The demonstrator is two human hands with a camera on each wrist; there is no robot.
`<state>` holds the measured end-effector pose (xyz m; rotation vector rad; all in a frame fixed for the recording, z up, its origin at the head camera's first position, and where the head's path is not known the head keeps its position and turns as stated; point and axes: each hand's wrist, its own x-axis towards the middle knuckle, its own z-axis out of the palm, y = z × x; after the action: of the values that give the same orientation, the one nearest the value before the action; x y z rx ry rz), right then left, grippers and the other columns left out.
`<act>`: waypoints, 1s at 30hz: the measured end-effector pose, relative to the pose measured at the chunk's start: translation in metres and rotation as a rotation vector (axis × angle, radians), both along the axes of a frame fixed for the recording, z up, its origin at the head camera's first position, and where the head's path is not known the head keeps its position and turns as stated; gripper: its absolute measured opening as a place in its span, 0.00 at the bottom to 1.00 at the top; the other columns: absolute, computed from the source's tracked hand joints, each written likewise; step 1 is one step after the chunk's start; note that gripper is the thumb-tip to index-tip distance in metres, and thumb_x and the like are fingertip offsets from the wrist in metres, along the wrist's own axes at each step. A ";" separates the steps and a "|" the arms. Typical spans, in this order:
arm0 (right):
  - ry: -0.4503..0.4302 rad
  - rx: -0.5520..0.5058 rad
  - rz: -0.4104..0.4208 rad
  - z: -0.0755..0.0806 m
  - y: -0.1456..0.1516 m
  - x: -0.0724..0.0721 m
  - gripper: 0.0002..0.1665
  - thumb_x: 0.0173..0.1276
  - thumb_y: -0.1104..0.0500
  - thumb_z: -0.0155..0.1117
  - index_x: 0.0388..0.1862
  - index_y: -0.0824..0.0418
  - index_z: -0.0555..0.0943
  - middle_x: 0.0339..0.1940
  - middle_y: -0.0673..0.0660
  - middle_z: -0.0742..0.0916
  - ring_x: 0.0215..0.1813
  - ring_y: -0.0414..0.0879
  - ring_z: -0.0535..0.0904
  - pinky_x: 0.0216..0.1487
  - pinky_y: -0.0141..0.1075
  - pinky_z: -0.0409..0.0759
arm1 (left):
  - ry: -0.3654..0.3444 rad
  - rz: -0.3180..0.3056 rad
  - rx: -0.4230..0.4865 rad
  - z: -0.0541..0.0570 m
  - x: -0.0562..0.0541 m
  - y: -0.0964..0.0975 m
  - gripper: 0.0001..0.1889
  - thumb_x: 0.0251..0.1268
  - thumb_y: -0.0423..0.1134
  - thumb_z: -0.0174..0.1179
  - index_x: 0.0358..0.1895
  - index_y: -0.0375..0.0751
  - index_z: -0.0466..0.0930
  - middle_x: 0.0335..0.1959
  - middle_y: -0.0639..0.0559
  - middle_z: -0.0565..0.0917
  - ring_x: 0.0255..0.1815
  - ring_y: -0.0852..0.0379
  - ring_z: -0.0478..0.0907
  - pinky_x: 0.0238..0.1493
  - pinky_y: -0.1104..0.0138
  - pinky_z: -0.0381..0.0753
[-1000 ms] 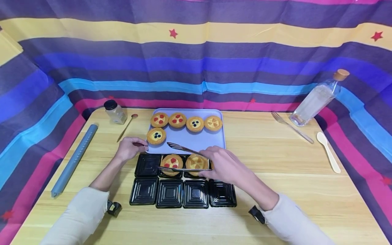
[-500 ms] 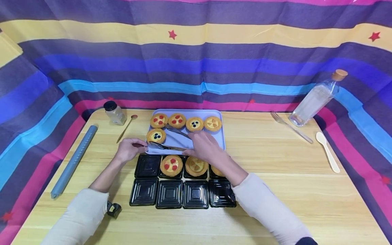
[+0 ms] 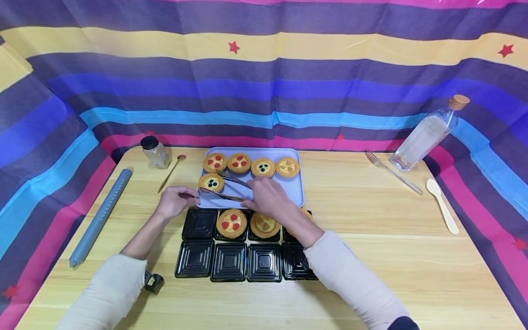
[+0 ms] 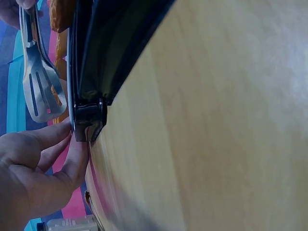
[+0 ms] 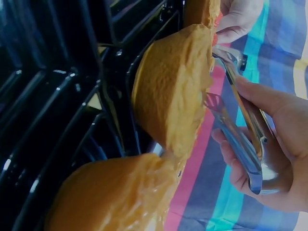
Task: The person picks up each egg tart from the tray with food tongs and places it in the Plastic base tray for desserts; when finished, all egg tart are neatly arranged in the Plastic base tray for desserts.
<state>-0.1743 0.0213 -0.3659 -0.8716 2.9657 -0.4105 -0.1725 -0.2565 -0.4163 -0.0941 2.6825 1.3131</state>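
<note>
Closest in, black plastic boxes, three of the back row carrying tarts; past them the right hand grips slotted metal tongs, jaws spread astride the blueberry-topped tart, contact unclear, as the left hand pinches the lavender tray's near-left corner.

Spread metal tongs hang by the tray's front, blue-dotted tart.

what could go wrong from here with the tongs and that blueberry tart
The tongs in the right hand are spread at the blueberry tart; squeezing hard might dent its crust.
Their farther tip is close to a strawberry tart and might nudge it.
The left hand pinches the tray near its corner, so a tug could shift it.
</note>
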 end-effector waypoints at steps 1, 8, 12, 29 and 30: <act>0.001 0.000 -0.002 0.000 0.001 0.000 0.26 0.57 0.42 0.69 0.44 0.61 0.81 0.31 0.54 0.86 0.30 0.43 0.79 0.30 0.33 0.77 | -0.003 -0.001 -0.002 0.000 0.000 0.000 0.12 0.56 0.29 0.64 0.43 0.27 0.82 0.36 0.38 0.87 0.27 0.69 0.78 0.34 0.73 0.79; 0.035 -0.014 -0.003 0.007 0.013 0.007 0.31 0.57 0.41 0.69 0.51 0.62 0.80 0.40 0.56 0.87 0.36 0.45 0.81 0.34 0.34 0.80 | -0.011 -0.024 0.000 0.001 -0.003 0.000 0.13 0.55 0.29 0.65 0.44 0.27 0.82 0.38 0.36 0.86 0.28 0.68 0.79 0.34 0.74 0.78; 0.063 -0.044 0.027 0.013 0.022 0.016 0.31 0.55 0.42 0.71 0.50 0.62 0.80 0.37 0.55 0.87 0.36 0.46 0.81 0.33 0.35 0.79 | 0.034 -0.034 -0.011 0.001 -0.009 -0.003 0.13 0.54 0.28 0.65 0.43 0.26 0.82 0.39 0.33 0.85 0.28 0.69 0.77 0.33 0.76 0.78; 0.089 -0.064 0.227 0.009 0.020 0.056 0.30 0.57 0.43 0.70 0.52 0.61 0.81 0.40 0.53 0.88 0.43 0.46 0.83 0.48 0.38 0.80 | 0.011 -0.100 -0.148 0.004 -0.037 -0.009 0.13 0.58 0.34 0.65 0.46 0.35 0.83 0.41 0.39 0.86 0.34 0.61 0.79 0.37 0.70 0.75; 0.080 -0.054 0.230 0.007 0.018 0.057 0.30 0.57 0.42 0.69 0.53 0.61 0.81 0.41 0.53 0.88 0.43 0.46 0.83 0.48 0.38 0.80 | 0.008 -0.102 -0.138 0.004 -0.037 -0.010 0.13 0.57 0.33 0.65 0.46 0.34 0.83 0.41 0.39 0.86 0.34 0.61 0.78 0.37 0.70 0.75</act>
<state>-0.1175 0.0397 -0.3584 -1.2456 2.8888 -0.4574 -0.2098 -0.2661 -0.4124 0.0327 2.7424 1.1015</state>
